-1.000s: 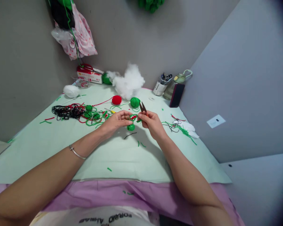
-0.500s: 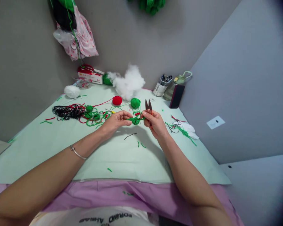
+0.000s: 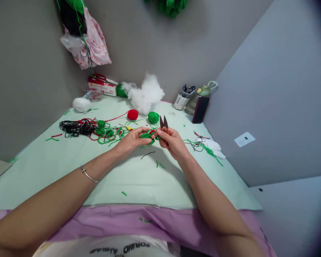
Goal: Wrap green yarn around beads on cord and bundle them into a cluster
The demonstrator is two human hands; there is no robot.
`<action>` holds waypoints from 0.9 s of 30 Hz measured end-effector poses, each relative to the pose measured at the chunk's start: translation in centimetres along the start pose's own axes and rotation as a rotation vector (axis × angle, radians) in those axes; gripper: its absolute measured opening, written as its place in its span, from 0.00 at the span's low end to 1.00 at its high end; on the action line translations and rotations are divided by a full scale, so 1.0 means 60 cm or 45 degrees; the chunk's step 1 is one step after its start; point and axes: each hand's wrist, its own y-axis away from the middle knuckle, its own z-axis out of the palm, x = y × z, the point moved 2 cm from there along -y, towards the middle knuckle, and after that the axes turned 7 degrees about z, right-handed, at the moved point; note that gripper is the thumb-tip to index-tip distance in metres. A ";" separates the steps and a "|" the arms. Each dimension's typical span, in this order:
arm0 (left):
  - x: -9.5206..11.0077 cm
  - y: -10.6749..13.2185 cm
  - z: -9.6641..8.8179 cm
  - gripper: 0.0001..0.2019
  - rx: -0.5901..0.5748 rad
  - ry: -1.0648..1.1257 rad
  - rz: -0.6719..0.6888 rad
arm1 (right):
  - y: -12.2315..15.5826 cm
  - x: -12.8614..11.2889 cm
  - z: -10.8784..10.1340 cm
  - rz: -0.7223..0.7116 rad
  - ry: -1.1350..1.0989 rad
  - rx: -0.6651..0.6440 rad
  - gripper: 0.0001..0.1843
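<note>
Above the middle of the pale green table cover (image 3: 69,167), my left hand (image 3: 132,140) pinches a small green and red crocheted piece (image 3: 148,135). My right hand (image 3: 172,142) is closed on a pair of thread snips (image 3: 163,123), whose blades point up and stand slightly apart; its fingertips also touch the crocheted piece. Both hands meet over the table. A short black thread (image 3: 147,154) lies on the cover just below them.
A tangle of black, red and green yarn (image 3: 80,127) lies at the left. A red yarn ball (image 3: 132,114) and a green yarn ball (image 3: 153,116) sit behind my hands, with white stuffing (image 3: 146,94) beyond. A tool cup (image 3: 182,99), a phone (image 3: 200,108) and yarn scraps (image 3: 207,145) are at right.
The crocheted piece has been drawn closer between both hands, after hanging lower and then stretching between them. The snips tilted from leaning left to upright and back slightly.
</note>
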 end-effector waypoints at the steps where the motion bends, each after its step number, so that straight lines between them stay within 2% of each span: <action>1: 0.001 0.001 0.001 0.21 -0.042 -0.015 -0.006 | -0.001 0.000 -0.003 -0.003 -0.011 0.011 0.18; 4: 0.005 0.002 -0.001 0.22 -0.091 -0.079 -0.004 | -0.003 0.001 -0.010 0.009 -0.028 0.014 0.18; 8: 0.008 0.002 -0.003 0.32 -0.027 -0.073 0.020 | -0.003 0.004 -0.006 0.074 0.073 -0.108 0.18; 12: 0.006 0.003 -0.004 0.24 -0.084 -0.059 0.029 | -0.003 0.003 -0.004 0.086 0.155 -0.154 0.19; 15: 0.004 0.003 -0.007 0.20 -0.083 -0.049 -0.028 | -0.006 -0.001 -0.018 0.095 0.115 -0.123 0.19; 20: 0.005 0.002 -0.012 0.23 -0.073 -0.030 -0.106 | -0.008 -0.008 -0.038 0.141 0.015 -0.106 0.19; 27: 0.003 0.002 -0.010 0.25 -0.039 0.005 -0.179 | -0.006 -0.008 -0.030 0.147 -0.005 -0.122 0.21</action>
